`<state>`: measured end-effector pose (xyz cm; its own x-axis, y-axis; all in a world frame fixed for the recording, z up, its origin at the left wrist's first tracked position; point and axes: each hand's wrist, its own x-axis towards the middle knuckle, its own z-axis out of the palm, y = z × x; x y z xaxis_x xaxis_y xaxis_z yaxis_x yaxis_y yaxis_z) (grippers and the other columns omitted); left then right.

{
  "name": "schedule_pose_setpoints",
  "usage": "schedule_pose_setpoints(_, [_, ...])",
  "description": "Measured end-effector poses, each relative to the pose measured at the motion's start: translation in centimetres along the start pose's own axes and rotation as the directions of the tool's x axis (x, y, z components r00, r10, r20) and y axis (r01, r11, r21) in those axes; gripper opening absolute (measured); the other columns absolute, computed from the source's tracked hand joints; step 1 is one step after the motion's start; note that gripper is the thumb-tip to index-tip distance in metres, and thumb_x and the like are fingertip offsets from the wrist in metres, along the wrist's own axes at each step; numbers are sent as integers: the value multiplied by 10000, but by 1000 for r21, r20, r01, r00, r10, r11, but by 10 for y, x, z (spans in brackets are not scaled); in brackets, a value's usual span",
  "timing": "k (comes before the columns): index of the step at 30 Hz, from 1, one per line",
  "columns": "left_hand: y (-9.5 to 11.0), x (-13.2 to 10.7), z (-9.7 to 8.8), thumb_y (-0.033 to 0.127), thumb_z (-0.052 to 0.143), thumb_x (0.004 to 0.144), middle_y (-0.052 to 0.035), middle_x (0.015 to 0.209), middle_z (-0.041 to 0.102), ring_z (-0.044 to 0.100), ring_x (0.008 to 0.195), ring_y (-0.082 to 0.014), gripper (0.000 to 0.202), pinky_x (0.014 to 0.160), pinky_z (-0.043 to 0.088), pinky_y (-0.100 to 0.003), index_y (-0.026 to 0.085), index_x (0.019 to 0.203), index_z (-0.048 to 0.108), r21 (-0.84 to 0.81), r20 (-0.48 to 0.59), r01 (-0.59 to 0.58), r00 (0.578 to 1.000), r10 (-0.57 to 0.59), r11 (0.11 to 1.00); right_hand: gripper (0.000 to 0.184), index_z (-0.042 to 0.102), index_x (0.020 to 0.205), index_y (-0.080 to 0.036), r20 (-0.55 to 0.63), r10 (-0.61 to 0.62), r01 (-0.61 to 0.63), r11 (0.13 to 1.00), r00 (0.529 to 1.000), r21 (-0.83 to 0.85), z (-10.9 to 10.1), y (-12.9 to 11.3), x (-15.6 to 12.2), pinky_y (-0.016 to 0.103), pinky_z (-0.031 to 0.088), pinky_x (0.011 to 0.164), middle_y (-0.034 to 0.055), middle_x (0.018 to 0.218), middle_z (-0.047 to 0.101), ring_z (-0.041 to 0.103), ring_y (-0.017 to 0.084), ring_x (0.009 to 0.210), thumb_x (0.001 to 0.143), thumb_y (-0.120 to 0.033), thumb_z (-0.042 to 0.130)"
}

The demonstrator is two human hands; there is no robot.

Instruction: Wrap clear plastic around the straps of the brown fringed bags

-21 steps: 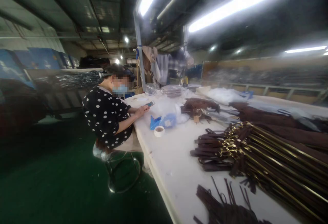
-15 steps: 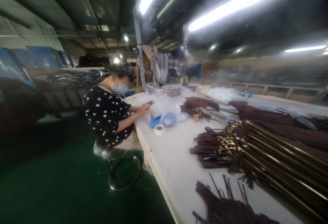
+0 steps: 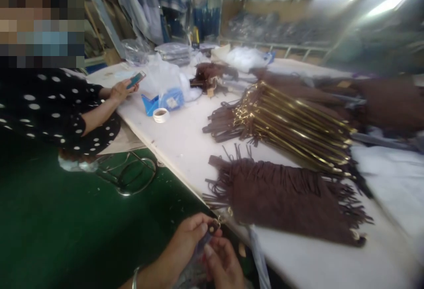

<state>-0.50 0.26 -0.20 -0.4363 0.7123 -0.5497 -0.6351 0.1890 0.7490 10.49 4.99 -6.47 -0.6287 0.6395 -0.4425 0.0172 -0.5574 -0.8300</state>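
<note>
Left hand (image 3: 190, 241): fingers pinched on a dark tab (image 3: 213, 227) with a gold ring, just below the table (image 3: 185, 139) edge.
Right hand (image 3: 222, 262): fingertips closed on the same tab, bit blurry.
Right above: brown fringe piece (image 3: 285, 194) on the table, with gold-trimmed straps (image 3: 291, 121) behind it.
Further off: tape roll (image 3: 161, 115), and a co-worker's hand (image 3: 119, 90) holding a phone (image 3: 136, 79).

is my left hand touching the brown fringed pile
Apart. In the head view the left hand pinches a small dark piece below the edge of the table, whose bare white strip separates it from the fringed pile.
</note>
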Motion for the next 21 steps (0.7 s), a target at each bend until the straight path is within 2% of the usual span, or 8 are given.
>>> schedule_pose_setpoints(3, [2, -3, 1, 378, 599, 862, -126, 958, 679, 653, 743, -211, 286, 629, 461, -277, 114, 968, 635, -19, 29, 5, 1000, -5, 1000, 542, 640, 919, -141, 23, 26, -25, 1000, 999, -2, 4, -3, -2, 166, 312, 415, -17, 582, 582, 473, 83, 457, 675, -609, 763])
schedule_pose_setpoints(8, [1, -4, 0, 400, 584, 894, -109, 918, 672, 630, 744, -180, 319, 667, 458, -256, 108, 1002, 651, 23, 100, 3, 995, -5, 1000, 466, 587, 757, -166, 39, 39, -41, 999, 998, 36, 7, -3, -5, 147, 261, 428, -72, 527, 467, 351, 43, 427, 681, -590, 765])
schedule_pose_setpoints(12, [-8, -5, -17, 472, 661, 853, -141, 1201, 619, 588, 1109, -261, 496, 918, 445, -331, 174, 1236, 557, 44, 106, -67, 992, 62, 997, 464, 578, 729, -171, 32, 42, -43, 999, 999, 30, 2, 0, -2, 145, 265, 447, -66, 521, 479, 377, 51, 443, 671, -592, 764])
schedule_pose_setpoints(14, [-14, -7, -29, 475, 722, 809, -132, 1260, 593, 538, 1194, -270, 574, 997, 399, -352, 197, 1274, 533, 125, 136, -135, 984, 117, 983, 454, 578, 718, -171, 29, 38, -39, 999, 999, 17, -1, 2, 0, 147, 277, 455, -57, 526, 502, 402, 57, 455, 678, -584, 761])
schedule_pose_setpoints(16, [-20, -12, -37, 474, 738, 795, -119, 1125, 649, 595, 1070, -259, 518, 927, 431, -339, 159, 1182, 599, 191, 216, -139, 972, 97, 972, 437, 598, 748, -174, 55, 29, -29, 1000, 998, -1, -3, 4, 0, 151, 299, 456, -49, 539, 530, 433, 65, 464, 704, -586, 739])
schedule_pose_setpoints(18, [-22, -18, -41, 522, 712, 797, -86, 890, 672, 619, 812, -210, 487, 743, 451, -290, 114, 1054, 651, 209, 263, -73, 965, 16, 975, 414, 622, 786, -183, 110, 24, -14, 996, 994, -86, -4, 2, -2, 165, 334, 450, -38, 547, 562, 476, 84, 460, 762, -593, 676])
schedule_pose_setpoints(20, [-22, -23, -44, 593, 703, 766, -45, 725, 633, 545, 618, -152, 541, 599, 393, -244, 95, 972, 659, 225, 232, -5, 971, -49, 974, 356, 644, 801, -204, 154, -41, 86, 951, 987, -298, -8, -6, -6, 194, 394, 472, -21, 582, 608, 545, 118, 487, 830, -557, 607])
schedule_pose_setpoints(21, [-21, -25, -45, 619, 700, 750, -31, 678, 614, 506, 567, -135, 562, 563, 365, -234, 95, 948, 655, 243, 208, 11, 976, -63, 970, 308, 659, 833, -219, 173, -117, 182, 883, 978, -432, -12, -14, -8, 208, 425, 499, -11, 634, 640, 586, 134, 524, 868, -512, 571])
